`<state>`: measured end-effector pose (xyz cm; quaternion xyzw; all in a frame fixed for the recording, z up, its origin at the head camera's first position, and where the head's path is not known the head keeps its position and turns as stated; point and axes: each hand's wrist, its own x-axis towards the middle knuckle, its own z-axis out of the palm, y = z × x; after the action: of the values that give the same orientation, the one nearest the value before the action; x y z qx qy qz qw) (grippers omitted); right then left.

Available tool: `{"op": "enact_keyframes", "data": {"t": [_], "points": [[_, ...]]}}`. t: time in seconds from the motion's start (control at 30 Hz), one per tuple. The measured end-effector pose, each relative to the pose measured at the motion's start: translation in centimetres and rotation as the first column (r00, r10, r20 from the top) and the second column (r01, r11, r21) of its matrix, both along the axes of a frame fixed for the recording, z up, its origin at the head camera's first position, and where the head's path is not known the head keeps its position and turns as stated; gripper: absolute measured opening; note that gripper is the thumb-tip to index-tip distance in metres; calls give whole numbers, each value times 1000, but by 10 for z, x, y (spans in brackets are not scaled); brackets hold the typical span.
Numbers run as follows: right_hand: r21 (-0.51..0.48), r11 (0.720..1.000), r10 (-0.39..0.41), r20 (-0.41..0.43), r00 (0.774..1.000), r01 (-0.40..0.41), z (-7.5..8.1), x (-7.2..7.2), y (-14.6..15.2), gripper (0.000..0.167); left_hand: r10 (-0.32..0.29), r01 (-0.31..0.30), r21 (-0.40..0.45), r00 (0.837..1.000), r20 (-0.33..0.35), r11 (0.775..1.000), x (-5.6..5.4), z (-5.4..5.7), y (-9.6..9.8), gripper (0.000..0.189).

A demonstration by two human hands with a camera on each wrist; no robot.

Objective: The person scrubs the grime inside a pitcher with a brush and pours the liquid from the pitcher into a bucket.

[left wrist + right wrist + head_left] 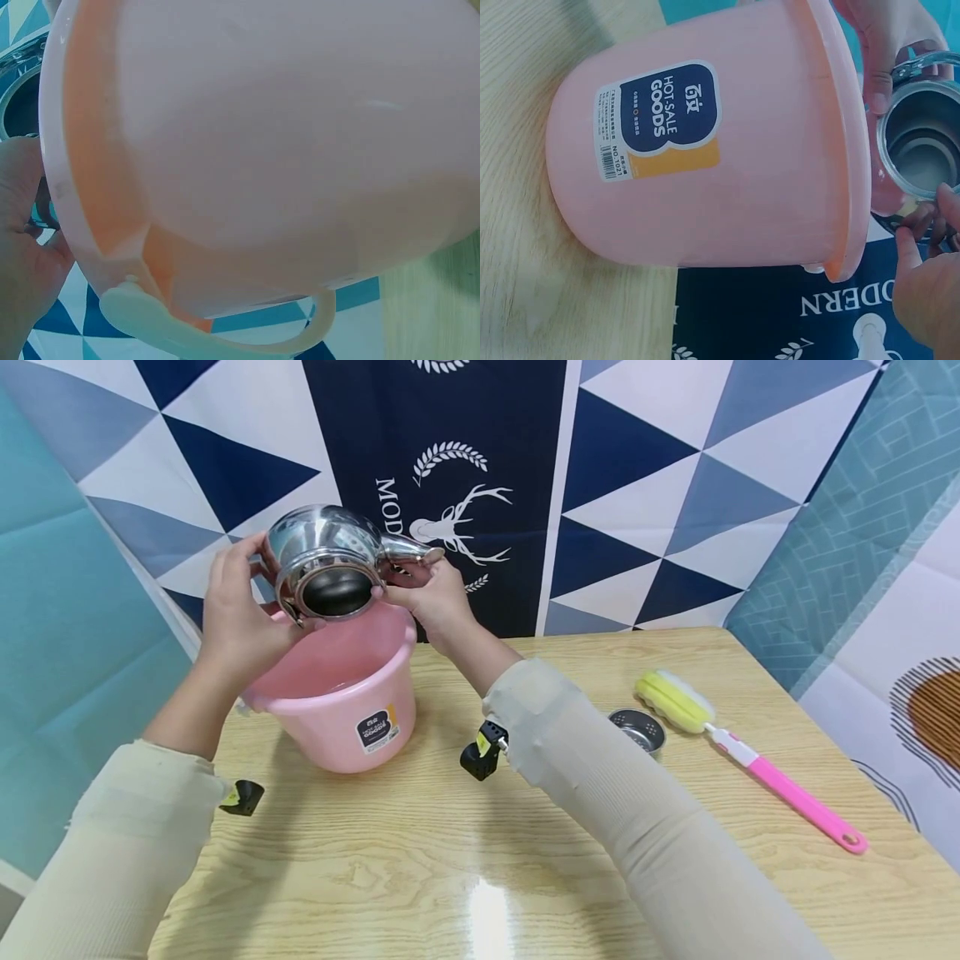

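A shiny steel teapot is held tipped over the pink bucket, its round open mouth turned toward me. My left hand grips the pot's left side, by the metal handle. On the other side my right hand holds it just below the spout, thumb against the rim. The right wrist view looks into the pot's bare metal inside, beside the bucket's rim. In the left wrist view the bucket wall hides most of the pot.
On the right of the wooden table lie a small perforated metal strainer, partly behind my right sleeve, and a bottle brush with a yellow sponge head and pink handle. A patterned cloth hangs behind the table.
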<state>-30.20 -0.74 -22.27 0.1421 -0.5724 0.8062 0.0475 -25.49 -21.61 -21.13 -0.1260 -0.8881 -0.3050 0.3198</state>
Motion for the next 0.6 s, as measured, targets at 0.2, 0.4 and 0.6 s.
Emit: {"op": "enact_keyframes", "data": {"t": [0.2,0.4,0.6], "points": [[10,1000,5,-25,1000,-5,-1,0,-1,54,-16,15,-8,996,-83,1000,-1,-2,0,97],[-22,1000,12,-26,1000,-12,0,1,-1,54,-5,1,-36,991,-132,999,-1,-3,-2,95],[-13,1000,-3,-12,1000,2,-1,1,-1,61,-12,3,-53,986,-166,999,-2,-5,-2,94]]}}
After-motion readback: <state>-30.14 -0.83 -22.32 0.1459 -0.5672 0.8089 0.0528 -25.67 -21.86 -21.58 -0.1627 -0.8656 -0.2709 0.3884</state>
